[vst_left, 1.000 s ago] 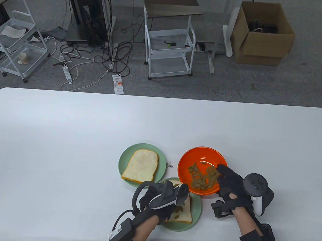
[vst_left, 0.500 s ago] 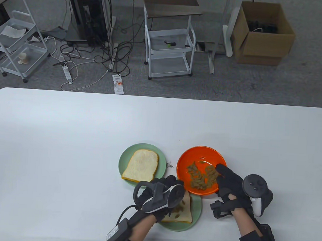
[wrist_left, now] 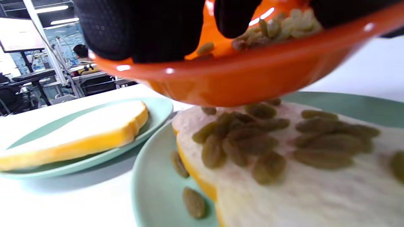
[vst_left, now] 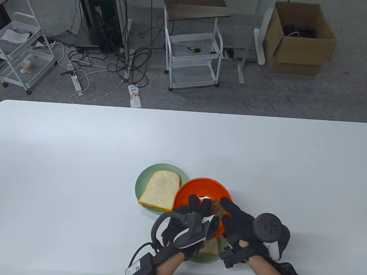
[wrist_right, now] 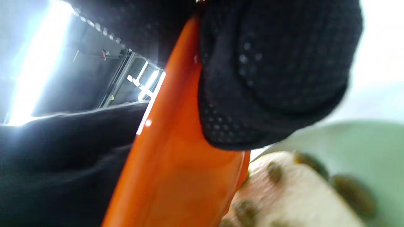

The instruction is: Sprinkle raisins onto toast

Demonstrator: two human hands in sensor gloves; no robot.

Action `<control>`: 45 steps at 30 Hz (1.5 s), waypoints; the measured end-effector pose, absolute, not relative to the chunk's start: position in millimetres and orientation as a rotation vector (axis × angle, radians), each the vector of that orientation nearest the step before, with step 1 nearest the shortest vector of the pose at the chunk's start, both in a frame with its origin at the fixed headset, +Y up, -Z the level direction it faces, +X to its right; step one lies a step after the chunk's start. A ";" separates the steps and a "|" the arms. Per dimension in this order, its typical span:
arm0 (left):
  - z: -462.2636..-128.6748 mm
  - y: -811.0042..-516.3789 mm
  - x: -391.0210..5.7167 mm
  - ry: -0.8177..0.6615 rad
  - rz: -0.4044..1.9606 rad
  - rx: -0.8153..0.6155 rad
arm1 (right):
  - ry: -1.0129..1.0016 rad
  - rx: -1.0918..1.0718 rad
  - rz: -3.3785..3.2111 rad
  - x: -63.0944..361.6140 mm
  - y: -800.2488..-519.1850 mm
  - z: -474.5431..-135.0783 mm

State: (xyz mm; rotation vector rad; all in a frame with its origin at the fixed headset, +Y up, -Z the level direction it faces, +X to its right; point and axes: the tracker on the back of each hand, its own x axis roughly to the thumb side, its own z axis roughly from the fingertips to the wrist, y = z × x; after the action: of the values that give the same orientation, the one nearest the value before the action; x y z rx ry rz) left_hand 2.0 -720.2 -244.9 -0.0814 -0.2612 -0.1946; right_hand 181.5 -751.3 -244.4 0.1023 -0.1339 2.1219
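Observation:
My right hand (vst_left: 228, 212) grips the near rim of the orange bowl (vst_left: 199, 187) and holds it raised above the near green plate (vst_left: 204, 259). In the right wrist view its fingertips (wrist_right: 271, 78) clamp the bowl (wrist_right: 176, 164). My left hand (vst_left: 198, 206) reaches its fingers over the rim into the bowl, onto the raisins (vst_left: 215, 206). In the left wrist view the bowl (wrist_left: 240, 78) hangs just over the near toast (wrist_left: 284, 195), which bears several raisins (wrist_left: 240, 142). In the table view that toast (vst_left: 211, 247) is mostly hidden under my hands.
A second green plate (vst_left: 143, 180) with a plain slice of toast (vst_left: 162, 190) sits just left of the bowl; it also shows in the left wrist view (wrist_left: 82, 132). Loose raisins lie on the near plate (wrist_left: 154, 189). The table's front edge is close behind my wrists.
My right hand has lifted the orange bowl and carried it left, over the near toast. My left hand has moved up from the toast and put its fingers into the bowl.

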 end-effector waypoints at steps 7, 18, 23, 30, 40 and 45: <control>-248.8 -719.1 6.2 -0.288 -0.032 -0.034 | -0.122 0.064 2.027 179.3 -752.9 -239.4; -252.5 -718.2 5.4 -0.320 0.073 0.073 | -0.077 0.059 2.033 183.2 -753.7 -245.4; -252.8 -715.5 -0.7 -0.334 0.135 0.126 | -0.103 0.048 2.052 188.5 -752.8 -248.2; -240.8 -690.5 -12.2 -0.352 0.191 0.319 | -0.109 -0.011 2.062 201.4 -757.1 -258.0; -247.3 -703.3 -13.5 -0.371 0.263 0.135 | -0.167 -0.142 2.070 233.0 -760.0 -274.0; -252.6 -725.3 -3.3 -0.397 0.198 0.003 | -0.198 -0.183 2.083 243.5 -759.4 -278.8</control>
State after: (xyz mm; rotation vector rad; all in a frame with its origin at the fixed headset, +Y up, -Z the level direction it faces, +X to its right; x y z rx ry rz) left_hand -3.3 -725.3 -252.6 0.0033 -0.3966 0.1984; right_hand 243.5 -759.4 -278.8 -0.1828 -0.1980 2.0829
